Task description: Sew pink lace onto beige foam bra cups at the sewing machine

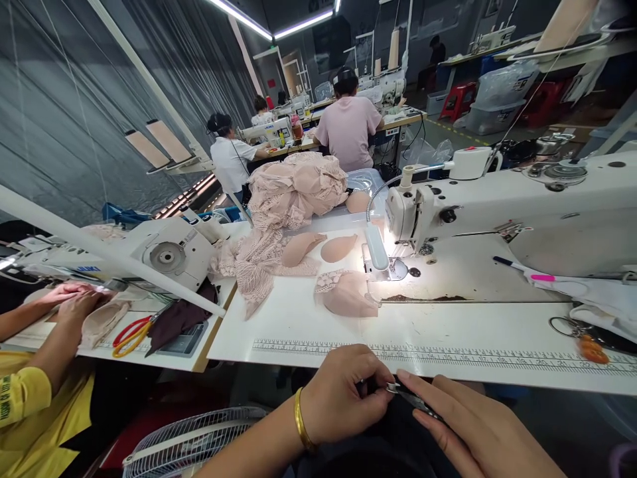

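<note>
Below the table's front edge, my left hand, with a gold bangle at the wrist, is closed, thumb and forefinger pinched together. What lies in that pinch, if anything, is too small to make out. My right hand grips a small dark tool with a shiny metal tip; its kind is unclear. The tip meets the left fingertips. Ahead on the white table lies a beige bra piece with lace, close to the sewing machine. Two beige bra cups rest behind it.
A heap of beige lace bras stands at the back. Keys with an orange charm and a pen lie rightward. At left, a co-worker's hands work beside red-and-yellow scissors. A fan stands below.
</note>
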A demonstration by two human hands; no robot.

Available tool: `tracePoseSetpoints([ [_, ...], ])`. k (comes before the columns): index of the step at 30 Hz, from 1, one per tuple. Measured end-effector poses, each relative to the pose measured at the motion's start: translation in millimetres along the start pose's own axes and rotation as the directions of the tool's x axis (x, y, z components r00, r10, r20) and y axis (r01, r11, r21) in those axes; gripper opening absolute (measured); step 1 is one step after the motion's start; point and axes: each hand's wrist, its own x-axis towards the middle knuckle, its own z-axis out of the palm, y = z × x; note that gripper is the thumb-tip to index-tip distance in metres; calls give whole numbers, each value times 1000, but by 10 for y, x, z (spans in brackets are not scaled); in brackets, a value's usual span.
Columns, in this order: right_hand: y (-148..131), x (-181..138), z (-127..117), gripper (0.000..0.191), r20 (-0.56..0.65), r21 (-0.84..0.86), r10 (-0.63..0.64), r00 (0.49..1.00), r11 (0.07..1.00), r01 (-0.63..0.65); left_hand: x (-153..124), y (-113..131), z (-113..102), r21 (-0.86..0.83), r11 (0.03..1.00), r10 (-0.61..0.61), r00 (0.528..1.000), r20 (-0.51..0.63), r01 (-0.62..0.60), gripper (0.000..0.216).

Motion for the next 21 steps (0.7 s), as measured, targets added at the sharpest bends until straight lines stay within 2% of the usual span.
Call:
tracePoseSetpoints([
  [5, 55, -43, 50, 48, 74, -86, 9, 997, 996, -3, -38, -18, 64, 215, 966, 155, 987, -32, -144, 18],
  [11, 98, -61, 63, 48, 160, -52, 65, 985, 997, -57, -77, -77, 119, 401, 898, 207, 978, -28, -179, 18],
  [17, 142, -72, 54, 49, 231, -33, 112, 966, 994, -107, -76, -126, 136, 403, 898, 205, 978, -31, -175, 19],
  [21, 139, -53, 94, 43, 160, -100, 80, 984, 993, -65, -62, -95, 129, 309, 942, 158, 986, -58, -133, 18],
])
